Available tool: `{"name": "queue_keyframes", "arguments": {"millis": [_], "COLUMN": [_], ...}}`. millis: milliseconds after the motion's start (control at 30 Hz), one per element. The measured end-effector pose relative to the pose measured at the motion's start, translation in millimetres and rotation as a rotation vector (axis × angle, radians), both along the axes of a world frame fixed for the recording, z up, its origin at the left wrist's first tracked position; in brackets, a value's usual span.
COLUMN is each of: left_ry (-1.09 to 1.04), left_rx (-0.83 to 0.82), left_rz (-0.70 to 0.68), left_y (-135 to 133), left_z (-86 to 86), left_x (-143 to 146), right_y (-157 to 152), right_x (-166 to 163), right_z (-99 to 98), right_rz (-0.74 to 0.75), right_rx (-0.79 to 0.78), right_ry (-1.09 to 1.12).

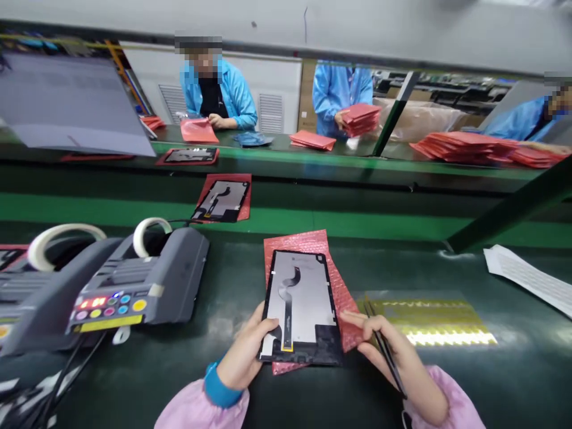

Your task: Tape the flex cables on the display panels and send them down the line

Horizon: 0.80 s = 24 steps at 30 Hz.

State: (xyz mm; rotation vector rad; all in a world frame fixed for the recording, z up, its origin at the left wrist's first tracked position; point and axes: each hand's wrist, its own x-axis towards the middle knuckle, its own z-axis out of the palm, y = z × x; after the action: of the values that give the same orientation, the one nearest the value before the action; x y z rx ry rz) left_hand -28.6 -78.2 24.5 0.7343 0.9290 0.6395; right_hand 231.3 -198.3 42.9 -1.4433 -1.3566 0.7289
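A tablet display panel (pixel 306 304) lies back side up, with a grey metal back, black borders and a curved flex cable (pixel 288 316). My left hand (pixel 250 345) grips its lower left edge, thumb on top. Under the panel is a red bubble-wrap bag (pixel 335 268), turned at an angle and showing along the top and right. Dark tweezers (pixel 386 354) are held in my right hand (pixel 388 345), slanting across the palm with tips upward. The fingertips of that hand touch the bag's right edge; whether they pinch it is unclear.
Tape dispensers (pixel 179 286) with cables stand at the left. Yellow film strips (pixel 438 319) lie at the right, and a white sheet (pixel 527 277) farther right. Beyond, another panel (pixel 223 199) rests on a red bag. Co-workers (pixel 236 89) handle red bags across a green post (pixel 513 202).
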Motion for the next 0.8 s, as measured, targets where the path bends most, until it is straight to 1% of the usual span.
{"name": "queue_keyframes", "arguments": {"millis": [33, 67, 167, 233, 267, 333, 400, 533, 633, 700, 733, 800], "left_ry": [0.039, 0.092, 0.291, 0.391, 0.432, 0.513, 0.596, 0.731, 0.731, 0.704, 0.696, 0.694], "left_rx": [0.047, 0.127, 0.461, 0.625, 0.692, 0.826, 0.956, 1.165, 1.280, 1.341, 1.369, 1.410], "left_rz": [0.008, 0.010, 0.034, 0.072, 0.075, 0.037, -0.038, -0.171, -0.331, -0.441, -0.472, -0.491], "left_y": [-10, -20, -48, -63, -70, -81, -88, -88, -81, -77, -76, -75], "left_z": [-4.8, -10.7, -29.5, -36.8, -37.7, -34.7, -27.6, -12.4, -6.7, -6.7, -7.7, -11.0], "left_x": [-5, -9, -12, -10, -10, -12, -16, -30, -39, -42, -43, -44], "right_y": [-6, -12, -21, -23, -23, -24, -25, -25, -23, -23, -23, -25], "right_x": [-8, -14, -25, -30, -33, -42, -52, -67, -71, -73, -74, -77], "right_z": [2.3, 3.6, 1.0, -3.9, -6.4, -10.2, -12.6, -16.2, -18.2, -19.0, -19.4, -20.5], "right_rz": [-0.014, -0.029, -0.085, -0.109, -0.112, -0.088, -0.050, 0.029, 0.011, -0.018, -0.028, -0.045], "right_rx": [-0.007, -0.013, -0.001, -0.004, -0.018, -0.078, -0.124, -0.212, -0.268, -0.273, -0.276, -0.288], "right_ry": [0.043, 0.077, 0.143, 0.209, 0.258, 0.374, 0.469, 0.509, 0.484, 0.479, 0.485, 0.510]}}
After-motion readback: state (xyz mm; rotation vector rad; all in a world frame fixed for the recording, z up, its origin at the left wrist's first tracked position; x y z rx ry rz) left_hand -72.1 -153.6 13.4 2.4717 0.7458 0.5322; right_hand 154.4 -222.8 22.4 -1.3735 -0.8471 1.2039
